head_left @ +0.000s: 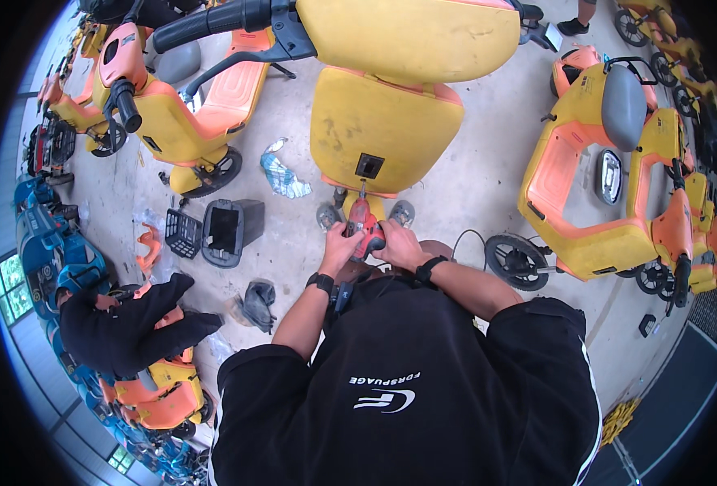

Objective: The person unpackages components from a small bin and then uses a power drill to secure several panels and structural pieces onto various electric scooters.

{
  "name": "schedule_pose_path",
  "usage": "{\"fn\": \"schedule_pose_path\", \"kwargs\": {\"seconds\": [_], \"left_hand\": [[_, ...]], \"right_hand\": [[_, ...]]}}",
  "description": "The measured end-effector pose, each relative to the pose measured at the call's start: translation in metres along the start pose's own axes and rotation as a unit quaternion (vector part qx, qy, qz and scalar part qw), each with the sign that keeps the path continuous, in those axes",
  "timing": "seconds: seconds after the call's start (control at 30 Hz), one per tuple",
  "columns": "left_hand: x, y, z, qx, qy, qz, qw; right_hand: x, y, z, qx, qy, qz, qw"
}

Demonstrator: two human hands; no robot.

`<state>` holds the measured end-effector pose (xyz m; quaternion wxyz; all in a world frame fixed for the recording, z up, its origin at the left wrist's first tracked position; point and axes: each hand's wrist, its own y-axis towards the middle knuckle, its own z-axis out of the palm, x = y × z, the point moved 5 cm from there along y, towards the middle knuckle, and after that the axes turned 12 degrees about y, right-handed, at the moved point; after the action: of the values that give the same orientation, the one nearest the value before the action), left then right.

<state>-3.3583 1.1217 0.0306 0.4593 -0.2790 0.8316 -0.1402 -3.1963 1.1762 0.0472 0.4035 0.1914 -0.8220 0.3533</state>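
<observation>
A red cordless drill (361,215) is held between my two hands, its bit aimed away from me at the lower edge of a yellow scooter's front panel (387,130). The bit tip sits just below a small dark square recess (367,166); whether it touches a screw is too small to tell. My left hand (341,245) is closed along the drill's left side. From the right, my right hand (402,245) wraps round its rear and grip. The scooter's yellow head cover (411,36) and black handlebar grip (212,24) rise above the panel.
Left on the floor are a dark grey bin (241,231), a black basket (184,233), a blue-white plastic wrapper (284,172) and a dark crumpled bag (256,305). Yellow-orange scooters stand left and right (585,170). A person in black (123,324) bends over another scooter.
</observation>
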Motion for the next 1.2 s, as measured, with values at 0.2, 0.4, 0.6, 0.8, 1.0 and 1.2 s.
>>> {"fn": "schedule_pose_path", "kwargs": {"seconds": [0.2,0.4,0.6,0.8,1.0,1.2], "left_hand": [[0.003,0.002,0.000,-0.001,0.004,-0.012,1.000],[-0.002,0.005,-0.009,0.009,0.042,0.013,0.999],[-0.007,0.005,-0.008,-0.003,0.057,0.037,0.998],[-0.007,0.006,-0.010,-0.003,0.059,0.029,0.998],[-0.009,0.012,-0.016,0.022,0.089,0.034,0.995],[-0.011,0.016,-0.018,0.017,0.117,0.061,0.991]], "right_hand": [[0.004,0.001,-0.002,0.000,-0.005,-0.006,1.000],[0.000,0.005,0.006,0.001,0.008,0.017,1.000],[-0.006,0.006,0.008,-0.003,0.036,0.005,0.999],[-0.010,0.005,0.013,-0.031,0.038,-0.017,0.999],[-0.008,0.005,0.019,-0.069,0.062,-0.045,0.995],[-0.006,0.005,0.021,-0.072,0.095,-0.029,0.992]]}}
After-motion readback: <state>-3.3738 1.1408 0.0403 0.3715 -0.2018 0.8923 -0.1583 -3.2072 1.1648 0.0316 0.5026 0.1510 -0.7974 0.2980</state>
